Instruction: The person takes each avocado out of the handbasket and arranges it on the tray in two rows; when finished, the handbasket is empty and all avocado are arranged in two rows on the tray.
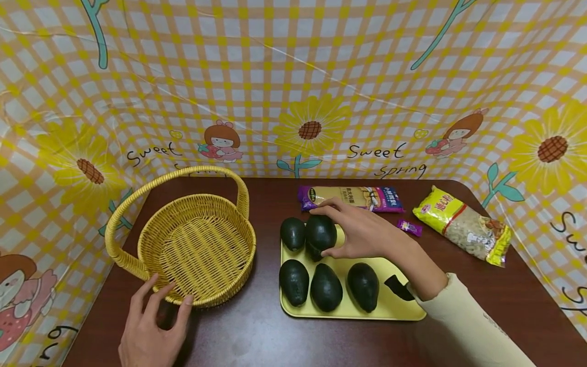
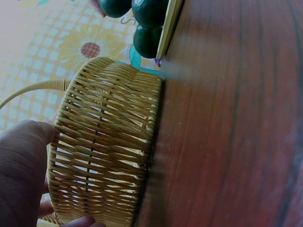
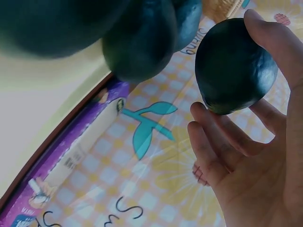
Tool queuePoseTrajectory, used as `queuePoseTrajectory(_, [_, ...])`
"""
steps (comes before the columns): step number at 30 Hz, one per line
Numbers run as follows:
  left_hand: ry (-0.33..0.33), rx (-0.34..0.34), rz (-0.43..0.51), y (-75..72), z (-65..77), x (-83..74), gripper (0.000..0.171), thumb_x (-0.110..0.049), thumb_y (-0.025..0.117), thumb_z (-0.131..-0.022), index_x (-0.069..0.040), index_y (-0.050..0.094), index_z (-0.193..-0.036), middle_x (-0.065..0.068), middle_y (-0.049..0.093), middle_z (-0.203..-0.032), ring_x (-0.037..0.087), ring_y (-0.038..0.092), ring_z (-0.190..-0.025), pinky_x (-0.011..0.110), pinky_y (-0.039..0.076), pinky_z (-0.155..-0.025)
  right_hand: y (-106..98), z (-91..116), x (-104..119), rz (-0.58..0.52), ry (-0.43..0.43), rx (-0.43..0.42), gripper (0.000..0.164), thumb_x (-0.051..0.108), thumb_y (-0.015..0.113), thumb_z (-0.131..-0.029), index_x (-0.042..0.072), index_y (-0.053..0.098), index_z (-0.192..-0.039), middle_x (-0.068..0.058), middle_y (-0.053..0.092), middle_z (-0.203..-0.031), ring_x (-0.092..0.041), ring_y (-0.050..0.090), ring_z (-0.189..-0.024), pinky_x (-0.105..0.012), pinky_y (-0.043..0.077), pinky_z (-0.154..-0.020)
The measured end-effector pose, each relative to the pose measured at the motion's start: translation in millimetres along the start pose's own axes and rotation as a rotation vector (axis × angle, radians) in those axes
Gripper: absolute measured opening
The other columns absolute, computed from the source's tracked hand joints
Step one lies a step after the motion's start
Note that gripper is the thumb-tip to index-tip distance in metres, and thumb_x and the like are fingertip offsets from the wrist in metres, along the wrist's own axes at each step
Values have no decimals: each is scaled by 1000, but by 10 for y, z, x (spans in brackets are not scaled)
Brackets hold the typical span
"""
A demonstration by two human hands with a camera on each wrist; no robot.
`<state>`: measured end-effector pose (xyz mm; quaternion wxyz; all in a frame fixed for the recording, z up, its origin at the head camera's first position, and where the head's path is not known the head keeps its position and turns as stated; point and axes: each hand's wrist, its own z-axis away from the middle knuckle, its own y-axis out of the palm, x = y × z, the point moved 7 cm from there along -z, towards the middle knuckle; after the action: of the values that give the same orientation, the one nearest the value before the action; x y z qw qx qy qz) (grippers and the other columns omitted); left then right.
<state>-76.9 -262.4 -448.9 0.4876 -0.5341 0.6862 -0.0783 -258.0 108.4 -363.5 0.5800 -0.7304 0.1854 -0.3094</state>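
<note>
My right hand [image 1: 362,232] grips a dark green avocado [image 1: 321,232] between thumb and fingers above the yellow tray [image 1: 353,317], at its back left. In the right wrist view the same avocado [image 3: 234,66] sits at the fingertips, apart from the others. Several more avocados [image 1: 326,288] lie on the tray; one below the held avocado is mostly hidden. My left hand [image 1: 153,326] is at the near rim of a yellow wicker basket [image 1: 197,250], its fingers spread and loosely bent. The left wrist view shows its thumb [image 2: 40,130] touching the rim.
The basket's tall arched handle [image 1: 183,171] rises at the left. Behind the tray lies a pasta packet [image 1: 353,199]; a small purple packet [image 1: 409,228] and a yellow-ended clear bag [image 1: 463,227] are at the right. A black strip [image 1: 398,288] lies at the tray's right.
</note>
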Motion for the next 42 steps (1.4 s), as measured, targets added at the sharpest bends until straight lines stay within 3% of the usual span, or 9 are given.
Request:
queuePoseTrajectory(5, [2, -1, -4, 0, 0, -8, 41, -24, 93, -85, -6, 79, -119, 15, 64, -144, 45, 72, -96, 66, 56, -66, -11, 81, -110, 7, 20, -6, 88, 43, 96, -80, 16, 56, -154, -10, 56, -146, -24, 72, -90, -37, 58, -70])
queuePoseTrajectory(13, [15, -18, -8, -11, 6, -21, 41, -24, 93, -85, -4, 80, -118, 16, 65, -143, 44, 72, -91, 65, 55, -63, -2, 180, -255, 24, 21, -26, 87, 43, 96, -80, 16, 57, -153, -11, 56, -143, -19, 64, -94, -35, 57, -73])
queuePoseTrajectory(21, [3, -15, -11, -14, 0, -13, 41, -24, 94, -84, -6, 80, -117, 15, 65, -144, 45, 72, -95, 67, 55, -65, -2, 237, -314, 35, 19, -60, 86, 43, 97, -78, 15, 58, -150, -10, 58, -141, -23, 68, -97, -40, 59, -75])
queuePoseTrajectory(32, [3, -25, -11, -6, 10, -13, 41, -24, 94, -84, -5, 80, -117, 15, 65, -143, 45, 72, -95, 67, 55, -66, 86, 366, -447, -1, 118, 9, 85, 47, 95, -82, 17, 57, -152, -14, 55, -147, -33, 69, -110, -49, 61, -81])
queuePoseTrajectory(42, [-5, -25, -16, 6, 15, 11, 41, -25, 94, -84, -8, 80, -119, 13, 65, -145, 44, 72, -92, 66, 55, -65, 199, 447, -596, -12, 153, 8, 89, 46, 97, -79, 16, 57, -153, -15, 56, -148, -36, 69, -113, -53, 60, -84])
